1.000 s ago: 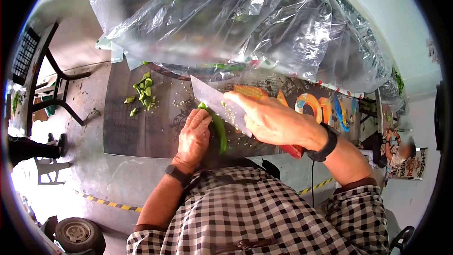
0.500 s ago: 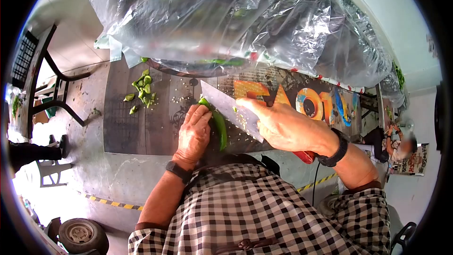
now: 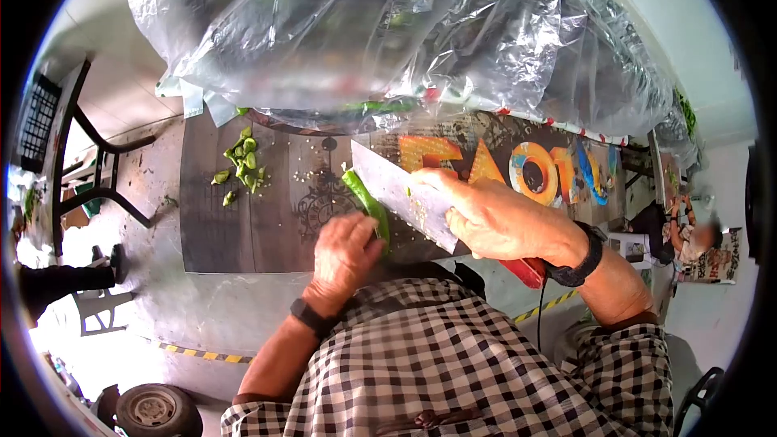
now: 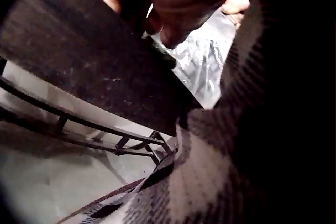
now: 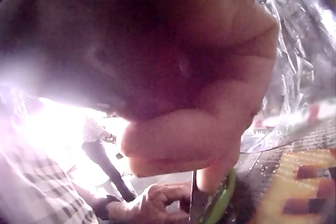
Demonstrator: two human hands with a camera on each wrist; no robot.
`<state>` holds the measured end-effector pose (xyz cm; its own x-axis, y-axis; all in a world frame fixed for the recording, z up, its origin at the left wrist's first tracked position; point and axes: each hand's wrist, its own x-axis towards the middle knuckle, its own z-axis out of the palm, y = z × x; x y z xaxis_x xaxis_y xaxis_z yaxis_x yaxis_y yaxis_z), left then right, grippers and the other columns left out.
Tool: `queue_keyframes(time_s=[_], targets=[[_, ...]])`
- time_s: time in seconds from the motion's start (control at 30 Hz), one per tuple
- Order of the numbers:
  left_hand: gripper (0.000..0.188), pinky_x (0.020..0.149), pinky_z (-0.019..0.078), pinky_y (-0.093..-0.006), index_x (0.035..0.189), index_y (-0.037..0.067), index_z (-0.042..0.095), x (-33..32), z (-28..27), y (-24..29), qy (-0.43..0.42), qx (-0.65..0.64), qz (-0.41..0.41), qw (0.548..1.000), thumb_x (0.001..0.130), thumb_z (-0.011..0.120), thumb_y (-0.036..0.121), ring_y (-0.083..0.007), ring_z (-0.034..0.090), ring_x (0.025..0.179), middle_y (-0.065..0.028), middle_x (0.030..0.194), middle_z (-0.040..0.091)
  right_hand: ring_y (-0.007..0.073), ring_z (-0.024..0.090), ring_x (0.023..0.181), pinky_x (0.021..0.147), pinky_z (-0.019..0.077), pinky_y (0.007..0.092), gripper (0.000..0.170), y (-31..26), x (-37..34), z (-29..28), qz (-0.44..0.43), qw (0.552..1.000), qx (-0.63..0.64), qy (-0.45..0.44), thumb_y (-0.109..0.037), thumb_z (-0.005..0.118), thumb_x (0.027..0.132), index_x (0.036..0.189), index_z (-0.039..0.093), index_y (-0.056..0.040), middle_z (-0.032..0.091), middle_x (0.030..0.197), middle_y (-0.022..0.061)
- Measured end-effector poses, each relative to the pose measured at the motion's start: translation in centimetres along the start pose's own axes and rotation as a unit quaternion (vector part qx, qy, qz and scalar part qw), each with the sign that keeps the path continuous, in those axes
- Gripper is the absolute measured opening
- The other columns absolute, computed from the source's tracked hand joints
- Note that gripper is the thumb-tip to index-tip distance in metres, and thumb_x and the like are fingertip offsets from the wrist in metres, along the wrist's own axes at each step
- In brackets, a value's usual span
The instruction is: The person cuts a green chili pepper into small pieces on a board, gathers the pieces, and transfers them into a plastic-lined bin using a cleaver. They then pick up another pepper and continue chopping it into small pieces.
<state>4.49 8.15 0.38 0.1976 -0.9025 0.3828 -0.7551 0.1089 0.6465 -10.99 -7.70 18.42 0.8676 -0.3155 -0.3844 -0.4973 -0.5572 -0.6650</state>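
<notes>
The right hand (image 3: 494,214) grips a broad knife (image 3: 401,194) firmly: the fingers are curled around it, and the index finger lies along the upper side of the metal, while a red handle (image 3: 524,272) comes out below the palm. Some pale seeds stick to the flat of the blade. The long green pepper (image 3: 366,197) lies on the dark wooden table (image 3: 217,235), near its front edge, just beside the blade and at the left of it; whether the 2 touch, I cannot tell. The left hand (image 3: 346,252) is at the lower end of the pepper, with bent fingers which cover a part of it; the hand is a little blurred, and I cannot tell if the fingers pinch the pepper or only lie against it. In the left wrist view, this place is too dark to decide. Farther to the left on the same table there is a small heap of cut green pieces (image 3: 245,154), and seeds (image 3: 306,175) are scattered between this heap and the pepper. Behind, a clear plastic sheet (image 3: 340,40) covers the far side, and large orange letters (image 3: 486,166) decorate the table at the right. Each wrist wears 1 dark band.
</notes>
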Motion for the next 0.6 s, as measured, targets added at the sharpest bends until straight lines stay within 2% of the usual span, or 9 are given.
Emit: queue_keyframes(time_s=[0.07, 0.17, 0.37, 0.5, 0.6], targets=[[0.033, 0.075, 0.0534, -0.04, 0.107, 0.008, 0.062, -0.3, -0.2, 1.1, -0.09, -0.01, -0.046, 0.995, 0.076, 0.074, 0.009, -0.0312, 0.064, 0.087, -0.0111, 0.098, 0.066, 0.0457, 0.058, 0.065, 0.059, 0.0428, 0.0507, 0.042, -0.1, 0.0, -0.2, 0.016, 0.999, 0.035, -0.003, -0.003, 0.053, 0.083, 0.122, 0.038, 0.0037, 0.057, 0.069, 0.0252], [0.028, 0.067, 0.0537, -0.04, 0.104, 0.008, 0.06, 0.0, 0.8, 1.8, -0.103, -0.016, -0.057, 0.993, 0.078, 0.071, 0.007, -0.0315, 0.065, 0.081, -0.0116, 0.093, 0.066, 0.0459, 0.058, 0.065, 0.059, 0.0424, 0.051, 0.037, 0.3, 0.3, -0.3, -0.006, 0.999, 0.038, 0.009, -0.004, 0.052, 0.083, 0.118, 0.04, 0.0027, 0.057, 0.068, 0.0252], [0.015, 0.064, 0.0526, -0.0396, 0.092, 0.006, 0.062, 1.3, 2.1, 2.4, -0.057, -0.057, -0.15, 0.985, 0.078, 0.069, 0.004, -0.0338, 0.065, 0.075, -0.0135, 0.083, 0.065, 0.0471, 0.059, 0.064, 0.059, 0.0434, 0.0528, 0.034, 0.4, 0.8, -1.0, -0.039, 0.999, -0.017, -0.01, -0.004, 0.049, 0.084, 0.116, 0.041, 0.0029, 0.059, 0.066, 0.027], [0.006, 0.064, 0.052, -0.0389, 0.08, 0.005, 0.063, 1.5, 2.7, 2.8, 0.007, -0.052, -0.158, 0.986, 0.078, 0.068, 0.003, -0.033, 0.065, 0.071, -0.0134, 0.078, 0.065, 0.0468, 0.06, 0.063, 0.058, 0.0448, 0.053, 0.043, 0.9, 0.7, -0.6, -0.042, 0.998, -0.036, -0.034, -0.004, 0.047, 0.085, 0.126, 0.039, 0.0037, 0.058, 0.065, 0.0289], [0.005, 0.063, 0.0518, -0.0391, 0.08, 0.005, 0.063, 1.5, 2.8, 3.0, 0.013, -0.055, -0.175, 0.983, 0.079, 0.067, 0.003, -0.0329, 0.065, 0.071, -0.0136, 0.077, 0.065, 0.0461, 0.06, 0.063, 0.056, 0.0445, 0.0528, 0.045, 1.5, -0.1, 0.1, -0.086, 0.996, -0.038, 0.001, -0.005, 0.048, 0.087, 0.129, 0.037, 0.0046, 0.059, 0.067, 0.0286]])
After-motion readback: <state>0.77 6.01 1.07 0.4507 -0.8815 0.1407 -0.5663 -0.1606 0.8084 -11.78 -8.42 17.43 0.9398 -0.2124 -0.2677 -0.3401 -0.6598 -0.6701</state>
